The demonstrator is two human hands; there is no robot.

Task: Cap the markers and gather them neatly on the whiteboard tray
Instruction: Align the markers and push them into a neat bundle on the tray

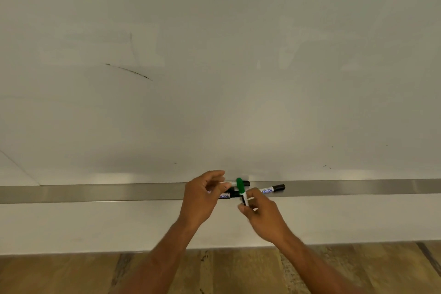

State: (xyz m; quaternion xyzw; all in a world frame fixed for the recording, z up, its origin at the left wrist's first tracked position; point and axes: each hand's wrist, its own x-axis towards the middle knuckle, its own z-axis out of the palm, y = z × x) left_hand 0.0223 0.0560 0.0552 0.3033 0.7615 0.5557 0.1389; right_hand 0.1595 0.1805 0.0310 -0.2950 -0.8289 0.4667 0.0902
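A green-capped marker [241, 187] stands nearly upright in my right hand [261, 216], which grips its white barrel from below. My left hand [202, 194] hovers just left of it with fingers curled; whether it holds anything is hard to tell. On the metal whiteboard tray [95, 192] lie three black-capped markers: one [273, 189] to the right, one [238, 183] against the board behind the green cap, and one [226, 195] partly hidden behind my left hand.
The whiteboard [214, 67] fills the upper view, with a faint dark stroke [130, 71] at the left. Below the tray is a white wall panel [95, 224], then wooden floor [71, 274]. The tray runs the full width of the view.
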